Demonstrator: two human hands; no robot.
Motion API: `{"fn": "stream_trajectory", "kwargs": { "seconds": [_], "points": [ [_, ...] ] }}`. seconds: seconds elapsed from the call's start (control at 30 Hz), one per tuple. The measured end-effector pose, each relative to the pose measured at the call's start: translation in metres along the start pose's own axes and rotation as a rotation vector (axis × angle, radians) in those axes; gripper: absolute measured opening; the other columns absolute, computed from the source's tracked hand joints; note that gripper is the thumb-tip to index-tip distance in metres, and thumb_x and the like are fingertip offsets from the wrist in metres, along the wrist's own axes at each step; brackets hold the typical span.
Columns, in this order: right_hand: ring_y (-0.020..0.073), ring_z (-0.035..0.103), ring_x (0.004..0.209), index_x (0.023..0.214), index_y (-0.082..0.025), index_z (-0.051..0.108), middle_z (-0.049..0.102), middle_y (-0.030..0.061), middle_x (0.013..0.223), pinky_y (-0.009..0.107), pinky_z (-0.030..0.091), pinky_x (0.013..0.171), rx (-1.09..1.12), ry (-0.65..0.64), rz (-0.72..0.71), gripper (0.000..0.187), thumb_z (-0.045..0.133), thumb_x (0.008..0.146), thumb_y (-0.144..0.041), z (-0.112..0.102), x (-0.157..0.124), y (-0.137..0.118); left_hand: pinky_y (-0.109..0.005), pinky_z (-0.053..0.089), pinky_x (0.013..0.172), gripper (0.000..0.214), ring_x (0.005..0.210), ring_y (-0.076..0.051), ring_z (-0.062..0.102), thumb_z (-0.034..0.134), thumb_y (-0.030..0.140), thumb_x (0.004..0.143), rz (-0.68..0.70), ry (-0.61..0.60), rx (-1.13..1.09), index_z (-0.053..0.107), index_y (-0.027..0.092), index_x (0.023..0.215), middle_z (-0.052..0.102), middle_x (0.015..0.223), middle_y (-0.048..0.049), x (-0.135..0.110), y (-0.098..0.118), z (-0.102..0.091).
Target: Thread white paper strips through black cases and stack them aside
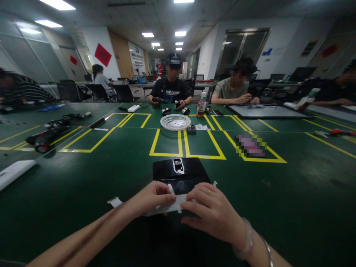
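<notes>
A glossy black panel (191, 168) lies on the green table just beyond my hands, with a white-rimmed rectangular cut-out near its far edge. Along its near edge runs a white strip (181, 198) with small tabs sticking out. My left hand (158, 195) is closed, its thumb and index finger pinching the strip near an upright tab. Opposite it, my right hand (208, 205) has its curled fingers on the strip's right part, the thumb lower down. The strip's underside and the panel's near edge are partly hidden by my hands. Another white tab (115, 202) shows beyond my left forearm.
Ahead stands a white plastic basket (175, 122) among yellow tape outlines. A bottle (201, 105) is behind it. A blurred pinkish item (251, 144) lies to the right, black tools (47, 139) and a white box (15, 173) to the left. Several people sit around the table.
</notes>
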State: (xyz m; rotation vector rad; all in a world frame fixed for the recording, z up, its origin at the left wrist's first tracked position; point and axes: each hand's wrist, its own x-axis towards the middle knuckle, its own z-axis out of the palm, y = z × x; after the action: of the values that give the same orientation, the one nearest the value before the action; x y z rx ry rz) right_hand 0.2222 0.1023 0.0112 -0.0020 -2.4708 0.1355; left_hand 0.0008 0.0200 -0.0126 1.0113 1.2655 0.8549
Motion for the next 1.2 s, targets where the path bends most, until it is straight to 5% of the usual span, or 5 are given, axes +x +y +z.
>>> {"fn": "stream_trajectory", "kwargs": {
  "seconds": [0.37,0.57,0.77,0.97,1.2],
  "points": [
    [0.0141,0.064,0.082,0.100,-0.019,0.066,0.071,0.0020,0.091,0.033,0.051,0.083,-0.075,0.008,-0.108,0.014,0.053,0.096,-0.014,0.001,0.000,-0.003,-0.025,0.048,0.061,0.047,0.068,-0.017,0.062,0.082,0.053,0.066,-0.030,0.005,-0.068,0.071,0.009,0.081,0.069,0.077,-0.0071,-0.007,0.008,0.001],
    [0.0176,0.065,0.102,0.100,-0.021,0.064,0.071,0.0041,0.108,0.040,0.049,0.096,-0.070,-0.064,-0.075,0.017,0.048,0.099,-0.016,0.004,0.000,-0.002,-0.026,0.049,0.056,0.052,0.064,-0.017,0.061,0.080,0.058,0.066,-0.031,0.001,-0.060,0.070,0.009,0.083,0.068,0.077,-0.0073,-0.004,0.000,0.000],
    [0.0147,0.066,0.087,0.106,-0.020,0.063,0.070,0.0046,0.098,0.036,0.052,0.090,-0.047,-0.046,-0.065,0.019,0.045,0.100,-0.016,0.009,-0.007,0.002,-0.023,0.046,0.061,0.042,0.070,-0.017,0.061,0.069,0.049,0.081,0.199,0.060,0.224,0.077,0.009,0.089,0.071,0.080,-0.0082,0.000,-0.005,0.001],
    [0.0142,0.065,0.083,0.104,-0.019,0.063,0.067,0.0040,0.092,0.034,0.052,0.087,-0.040,-0.045,-0.088,0.017,0.049,0.098,-0.014,0.010,-0.006,0.003,-0.029,0.050,0.080,0.030,0.089,-0.023,0.067,0.068,0.036,0.084,0.335,0.070,0.138,0.077,0.010,0.096,0.074,0.096,-0.0118,-0.003,-0.002,0.006],
    [0.0144,0.065,0.084,0.103,-0.020,0.064,0.068,0.0040,0.090,0.034,0.052,0.085,-0.054,-0.001,-0.106,0.018,0.048,0.098,-0.013,0.006,-0.002,0.000,-0.026,0.049,0.067,0.040,0.079,-0.022,0.066,0.071,0.047,0.080,0.269,0.115,0.175,0.077,0.008,0.087,0.074,0.086,-0.0121,0.000,-0.006,0.006]
  ]
}}
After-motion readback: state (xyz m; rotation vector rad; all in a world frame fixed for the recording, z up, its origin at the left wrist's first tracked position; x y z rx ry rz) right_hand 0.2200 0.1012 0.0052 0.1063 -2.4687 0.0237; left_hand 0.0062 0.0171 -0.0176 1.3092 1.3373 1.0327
